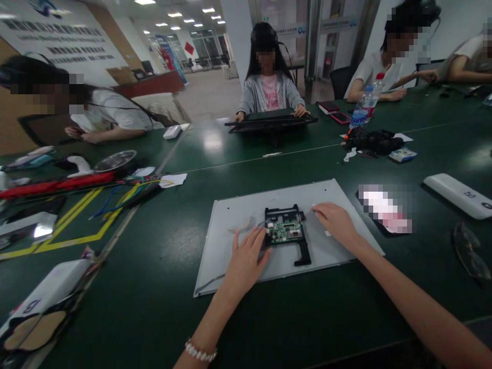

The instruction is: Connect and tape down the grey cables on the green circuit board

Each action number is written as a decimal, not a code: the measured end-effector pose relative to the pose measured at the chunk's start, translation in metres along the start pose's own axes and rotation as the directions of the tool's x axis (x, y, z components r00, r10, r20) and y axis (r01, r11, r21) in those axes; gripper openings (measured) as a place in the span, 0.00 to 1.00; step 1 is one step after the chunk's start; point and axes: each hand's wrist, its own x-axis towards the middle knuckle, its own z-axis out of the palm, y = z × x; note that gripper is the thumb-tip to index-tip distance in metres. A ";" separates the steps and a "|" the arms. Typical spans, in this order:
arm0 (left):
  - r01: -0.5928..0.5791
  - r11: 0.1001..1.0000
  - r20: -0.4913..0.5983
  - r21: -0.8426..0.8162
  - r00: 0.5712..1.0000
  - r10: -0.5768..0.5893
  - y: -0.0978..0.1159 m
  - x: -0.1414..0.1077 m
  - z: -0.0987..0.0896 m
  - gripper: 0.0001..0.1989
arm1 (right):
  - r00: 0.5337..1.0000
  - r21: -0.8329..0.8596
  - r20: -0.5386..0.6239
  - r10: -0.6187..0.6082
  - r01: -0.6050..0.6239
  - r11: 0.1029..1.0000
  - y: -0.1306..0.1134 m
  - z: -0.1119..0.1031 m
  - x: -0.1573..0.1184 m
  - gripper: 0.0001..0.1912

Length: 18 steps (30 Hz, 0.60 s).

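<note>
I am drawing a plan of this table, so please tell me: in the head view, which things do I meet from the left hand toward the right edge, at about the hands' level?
Left hand, circuit board, right hand, phone, white case.

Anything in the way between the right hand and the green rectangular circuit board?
Nothing visible blocks the right hand. Between it and the green circuit board lie only the flat light-grey panel and the right edge of the black plastic bracket.
</note>
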 end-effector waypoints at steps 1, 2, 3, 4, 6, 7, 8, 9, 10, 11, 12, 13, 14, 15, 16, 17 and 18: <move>-0.002 1.000 0.001 0.003 1.000 0.002 0.001 0.000 0.000 0.22 | 1.000 0.003 0.000 0.002 -0.002 1.000 0.000 0.000 0.000 0.14; -0.006 1.000 0.001 0.005 1.000 0.006 0.001 0.000 0.000 0.21 | 1.000 0.006 0.000 0.004 -0.004 1.000 0.000 0.001 0.000 0.14; -0.010 1.000 -0.002 0.006 1.000 0.010 0.002 0.000 0.000 0.21 | 1.000 0.009 0.000 0.005 -0.005 1.000 0.000 0.001 0.000 0.14; -0.015 1.000 -0.004 0.006 1.000 0.015 0.003 0.000 0.000 0.21 | 1.000 0.011 0.001 0.006 -0.006 1.000 0.000 0.001 0.000 0.15; -0.021 1.000 -0.005 0.004 1.000 0.022 0.005 0.000 0.000 0.21 | 1.000 0.017 0.002 0.009 -0.009 1.000 0.000 0.001 0.000 0.15; -0.022 1.000 -0.003 0.002 1.000 0.022 0.006 0.000 -0.001 0.20 | 1.000 0.020 0.002 0.010 -0.010 1.000 -0.001 0.001 0.000 0.15; -0.020 1.000 0.000 0.002 1.000 0.020 0.007 0.000 0.000 0.20 | 1.000 0.024 0.002 0.011 -0.011 1.000 -0.001 0.001 0.000 0.15; -0.015 1.000 0.001 0.001 1.000 0.015 0.008 0.001 0.000 0.20 | 1.000 0.028 0.002 0.012 -0.012 1.000 -0.001 0.000 0.001 0.15; -0.009 1.000 0.002 -0.001 1.000 0.009 0.009 0.001 0.000 0.20 | 1.000 0.032 0.001 0.014 -0.014 0.999 -0.002 0.000 0.001 0.15; -0.002 1.000 0.003 -0.003 1.000 0.002 0.009 0.001 0.000 0.20 | 1.000 0.037 -0.001 0.016 -0.016 0.999 -0.002 -0.001 0.001 0.15; 0.002 1.000 0.004 -0.006 1.000 -0.002 0.009 0.001 0.001 0.20 | 1.000 0.042 -0.005 0.019 -0.019 0.999 -0.003 -0.001 0.001 0.15; 0.006 1.000 0.004 -0.008 1.000 -0.006 0.009 0.001 0.001 0.20 | 1.000 0.047 -0.010 0.023 -0.023 0.999 -0.003 -0.001 0.001 0.15; 0.008 1.000 0.003 -0.009 1.000 -0.008 0.009 0.000 0.001 0.20 | 0.999 0.051 -0.016 0.028 -0.028 0.998 -0.003 -0.001 0.001 0.16; 0.010 1.000 0.002 -0.010 1.000 -0.010 0.009 0.000 0.002 0.20 | 0.999 0.054 -0.022 0.034 -0.033 0.998 -0.003 -0.001 0.001 0.16; 0.014 1.000 0.001 -0.011 1.000 -0.014 0.009 0.000 0.002 0.20 | 0.999 0.056 -0.028 0.039 -0.038 0.998 -0.003 -0.001 0.001 0.16; 0.019 1.000 -0.002 -0.012 1.000 -0.019 0.009 0.000 0.002 0.20 | 0.999 0.057 -0.032 0.043 -0.041 0.998 -0.003 -0.001 0.001 0.15; 0.027 1.000 -0.007 -0.014 1.000 -0.027 0.010 0.000 0.002 0.19 | 0.998 0.058 -0.035 0.045 -0.043 0.997 -0.003 0.000 0.001 0.15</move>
